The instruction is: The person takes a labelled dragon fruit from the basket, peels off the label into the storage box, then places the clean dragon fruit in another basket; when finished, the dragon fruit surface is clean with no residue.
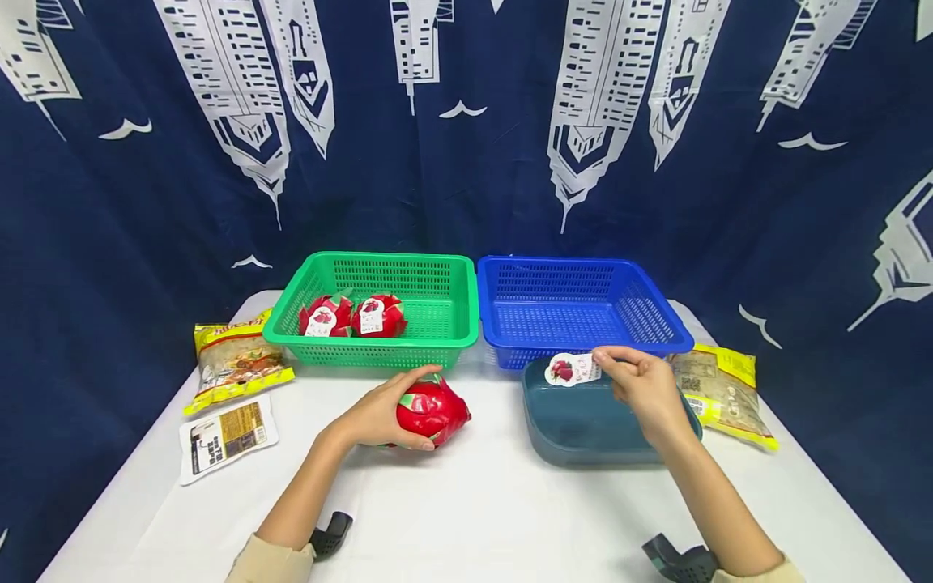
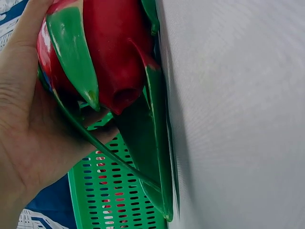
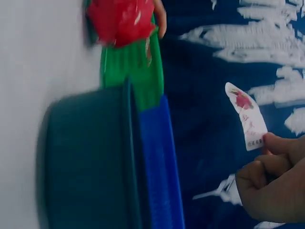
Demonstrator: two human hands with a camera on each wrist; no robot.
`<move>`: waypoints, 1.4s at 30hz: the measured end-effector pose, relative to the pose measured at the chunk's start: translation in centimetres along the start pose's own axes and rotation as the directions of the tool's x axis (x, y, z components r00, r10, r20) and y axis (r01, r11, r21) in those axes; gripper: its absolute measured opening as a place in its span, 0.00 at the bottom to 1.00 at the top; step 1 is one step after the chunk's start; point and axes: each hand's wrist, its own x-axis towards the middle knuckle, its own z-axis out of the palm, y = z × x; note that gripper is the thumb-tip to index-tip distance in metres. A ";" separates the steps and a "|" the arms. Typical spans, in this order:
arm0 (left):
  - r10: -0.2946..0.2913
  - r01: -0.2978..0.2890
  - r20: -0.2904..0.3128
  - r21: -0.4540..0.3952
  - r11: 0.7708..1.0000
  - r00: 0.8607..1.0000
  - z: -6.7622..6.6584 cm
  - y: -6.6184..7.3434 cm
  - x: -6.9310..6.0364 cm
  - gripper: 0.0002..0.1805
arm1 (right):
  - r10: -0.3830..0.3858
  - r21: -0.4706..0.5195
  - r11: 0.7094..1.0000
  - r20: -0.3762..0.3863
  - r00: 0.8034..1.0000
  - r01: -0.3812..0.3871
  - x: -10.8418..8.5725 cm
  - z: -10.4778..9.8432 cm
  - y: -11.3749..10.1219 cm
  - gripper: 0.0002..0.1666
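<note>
A red dragon fruit (image 1: 435, 411) with green-tipped scales rests on the white table, and my left hand (image 1: 382, 414) holds it, thumb and fingers spread round its side. In the left wrist view the dragon fruit (image 2: 116, 43) shows its long green scales against the palm. My right hand (image 1: 647, 395) pinches a white sticker label (image 1: 572, 369) printed with a red fruit, above the dark teal box (image 1: 594, 437). The right wrist view shows that label (image 3: 247, 117) gripped at one end between thumb and finger.
Behind the left hand stands a green basket (image 1: 430, 324) with two labelled dragon fruits (image 1: 379, 316). A blue basket (image 1: 583, 320) adjoins it. Yellow food packets (image 1: 240, 362) (image 1: 729, 393) lie at both sides, and a white pouch (image 1: 227, 437) at the left.
</note>
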 end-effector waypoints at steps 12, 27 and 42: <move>-0.006 0.006 0.005 -0.007 1.000 1.000 0.0 0.0 0.0 0.56 | 0.206 -0.467 0.883 0.307 0.929 -0.042 3.9 -3.5 4.9 0.17; 0.010 -0.010 0.004 -0.005 1.000 1.000 0.0 0.1 -0.1 0.56 | -0.006 -0.613 0.641 0.598 0.802 0.462 6.5 -1.2 7.7 0.03; -0.004 0.004 0.000 0.003 1.000 1.000 0.1 0.0 -0.1 0.56 | 0.065 -0.675 0.578 0.598 0.799 0.458 6.0 -2.0 9.8 0.28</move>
